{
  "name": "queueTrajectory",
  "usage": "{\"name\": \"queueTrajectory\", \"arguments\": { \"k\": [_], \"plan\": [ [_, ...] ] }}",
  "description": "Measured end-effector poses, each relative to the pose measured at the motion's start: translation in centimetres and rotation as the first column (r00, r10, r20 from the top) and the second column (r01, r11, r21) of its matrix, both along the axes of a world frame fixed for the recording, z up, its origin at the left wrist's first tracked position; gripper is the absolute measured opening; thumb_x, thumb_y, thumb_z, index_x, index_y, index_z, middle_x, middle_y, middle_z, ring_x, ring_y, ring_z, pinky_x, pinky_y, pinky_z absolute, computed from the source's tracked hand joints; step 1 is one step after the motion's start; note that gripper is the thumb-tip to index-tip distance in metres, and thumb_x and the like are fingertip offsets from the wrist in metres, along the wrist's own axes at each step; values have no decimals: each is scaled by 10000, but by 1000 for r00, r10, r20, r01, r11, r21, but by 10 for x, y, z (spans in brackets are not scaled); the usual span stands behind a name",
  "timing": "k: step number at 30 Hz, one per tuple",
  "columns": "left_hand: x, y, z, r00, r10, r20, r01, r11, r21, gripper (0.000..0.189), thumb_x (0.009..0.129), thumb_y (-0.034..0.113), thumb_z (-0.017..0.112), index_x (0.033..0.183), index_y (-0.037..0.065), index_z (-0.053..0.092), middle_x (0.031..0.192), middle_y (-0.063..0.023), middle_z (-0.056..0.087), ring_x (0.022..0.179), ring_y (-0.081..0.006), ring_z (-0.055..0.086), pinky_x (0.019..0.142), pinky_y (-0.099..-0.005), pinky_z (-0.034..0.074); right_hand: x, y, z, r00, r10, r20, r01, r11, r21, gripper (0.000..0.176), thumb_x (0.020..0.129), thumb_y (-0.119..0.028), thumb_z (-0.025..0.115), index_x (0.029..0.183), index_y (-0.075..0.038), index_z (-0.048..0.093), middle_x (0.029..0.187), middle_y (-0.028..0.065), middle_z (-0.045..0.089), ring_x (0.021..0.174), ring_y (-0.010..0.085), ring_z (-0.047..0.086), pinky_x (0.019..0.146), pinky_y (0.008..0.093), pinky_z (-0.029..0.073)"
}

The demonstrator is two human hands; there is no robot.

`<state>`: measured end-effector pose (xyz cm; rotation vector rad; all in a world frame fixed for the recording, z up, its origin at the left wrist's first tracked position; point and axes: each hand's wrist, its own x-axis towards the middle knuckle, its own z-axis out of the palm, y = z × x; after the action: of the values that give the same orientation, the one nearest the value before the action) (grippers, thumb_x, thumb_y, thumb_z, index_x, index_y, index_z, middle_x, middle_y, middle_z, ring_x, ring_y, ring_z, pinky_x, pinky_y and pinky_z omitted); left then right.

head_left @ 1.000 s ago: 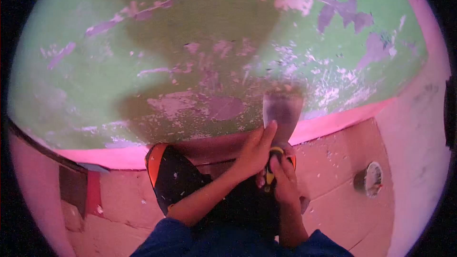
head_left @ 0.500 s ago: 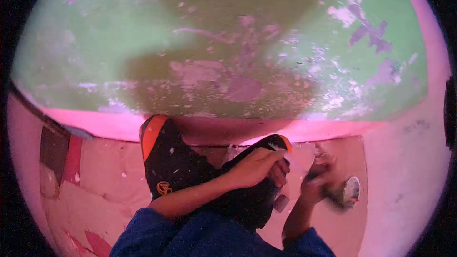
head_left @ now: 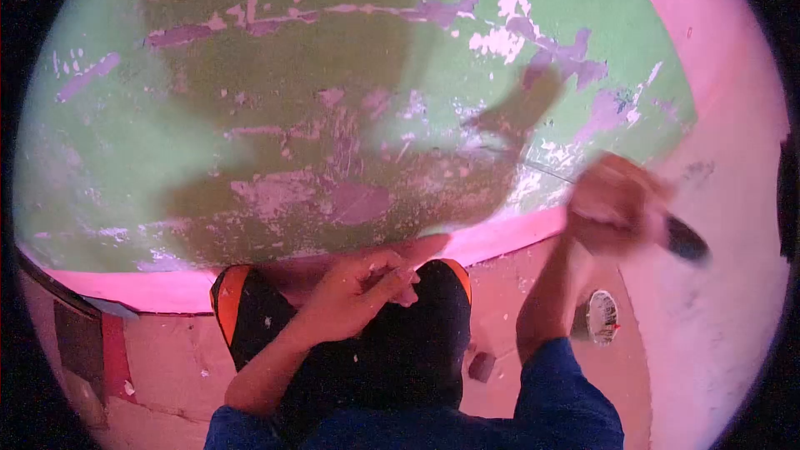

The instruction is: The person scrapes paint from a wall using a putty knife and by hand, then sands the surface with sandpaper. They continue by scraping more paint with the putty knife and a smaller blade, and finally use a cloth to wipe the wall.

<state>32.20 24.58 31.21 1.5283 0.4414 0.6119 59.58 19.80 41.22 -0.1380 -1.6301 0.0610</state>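
Observation:
My right hand (head_left: 612,204), smeared by motion, is wrapped round a scraper (head_left: 687,239). Its dark handle end sticks out to the right, and a thin blade line points left toward the green wall (head_left: 100,167). Patches of flaked and pale filled paint mark that wall. Over my lap, close to the knees, my left hand (head_left: 358,292) has its fingers curled together. Whatever may be inside them I cannot make out.
A small tub (head_left: 602,317) with a white-smeared rim stands on the floor at right, under my right forearm. A small dark block (head_left: 481,366) lies beside my leg. The pale side wall (head_left: 717,300) rises at right; a dark frame (head_left: 79,337) stands at left.
My right hand has risen from near the tub to the wall's lower right, now showing the scraper. My left hand has moved left and back over my lap. The view has shifted right.

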Motion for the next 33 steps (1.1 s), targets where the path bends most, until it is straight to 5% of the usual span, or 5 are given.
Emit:
{"name": "queueTrajectory", "arguments": {
  "k": [3,13,15,19,33],
  "plan": [
    [12,13,5,998,33,-53,-28,995,93,224,916,207,483,876,4,567,734,-49,621,670,-80,565,611,-234,466,22,-2,-8,831,552,-74,-556,830,-48,144,791,-96,536,672,-148,474,447,-55,354,390,42,378,354,193,294],
    [13,35,-15,989,132,-62,-96,911,401,113,840,117,564,840,10,601,790,-70,642,743,-135,606,700,-293,488,-38,13,-8,617,-704,351,746,665,22,250,762,-166,550,574,-175,385,604,-13,483,540,108,492,481,244,402],
    [13,38,-24,993,114,-25,-97,929,357,136,848,135,563,863,3,595,785,-73,643,730,-138,618,680,-285,493,-8,1,18,886,462,32,-446,869,-213,210,730,-145,563,611,-127,391,485,-22,401,381,136,365,354,284,304],
    [15,36,-18,993,108,48,-118,945,306,146,845,139,575,890,1,593,783,-85,645,719,-140,636,664,-280,502,-22,20,-45,908,-411,84,356,650,-672,226,774,-184,576,636,-129,406,595,6,482,529,120,479,486,318,458],
    [22,27,-24,990,143,2,-137,947,290,141,846,118,561,931,8,584,801,-83,631,739,-132,614,671,-279,498,-2,-10,3,997,-72,30,78,950,-304,307,794,-206,587,566,-110,405,504,31,452,516,196,487,512,348,446]
  ]
}}
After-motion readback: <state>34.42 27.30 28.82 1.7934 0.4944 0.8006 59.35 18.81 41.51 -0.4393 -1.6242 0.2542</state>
